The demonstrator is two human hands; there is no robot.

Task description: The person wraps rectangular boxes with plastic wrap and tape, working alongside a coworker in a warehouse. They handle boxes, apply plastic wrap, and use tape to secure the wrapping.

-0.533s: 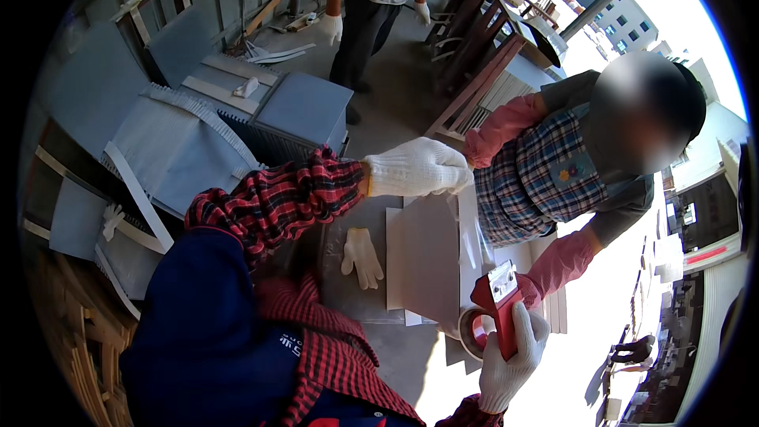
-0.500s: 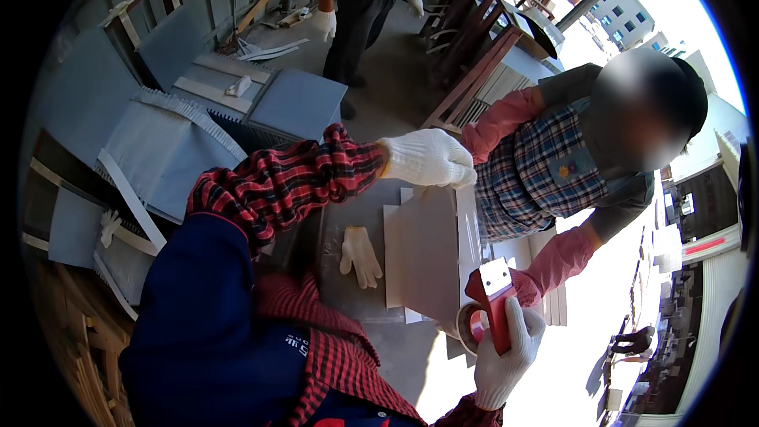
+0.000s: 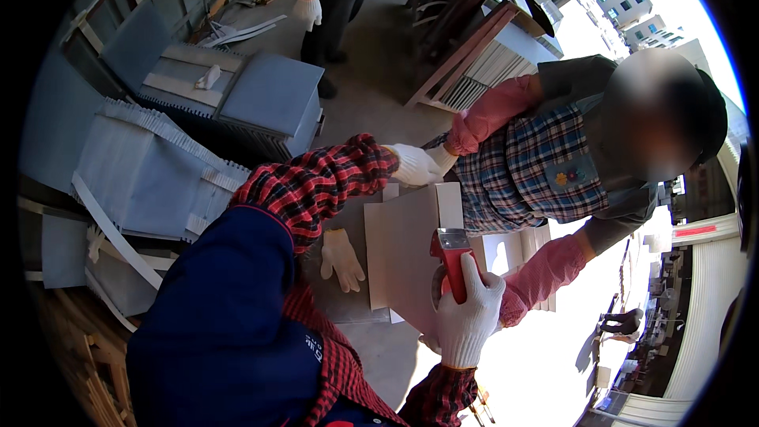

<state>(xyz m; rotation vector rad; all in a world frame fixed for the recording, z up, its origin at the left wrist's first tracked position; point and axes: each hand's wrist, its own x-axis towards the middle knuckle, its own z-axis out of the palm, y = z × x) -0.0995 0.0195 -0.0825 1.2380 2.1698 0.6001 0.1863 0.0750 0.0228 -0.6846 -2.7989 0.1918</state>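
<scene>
Right hand clamped on red tape dispenser over grey tile; left hand closed on tile's far edge.

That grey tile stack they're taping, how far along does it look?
Done: several wrapped bundles with pale strapping already lie to the left. In hand: the right hand grips a red tape dispenser at the edge of the tile stack, while the left hand steadies its far end. Left: no tape visible across this stack's top face yet.
</scene>
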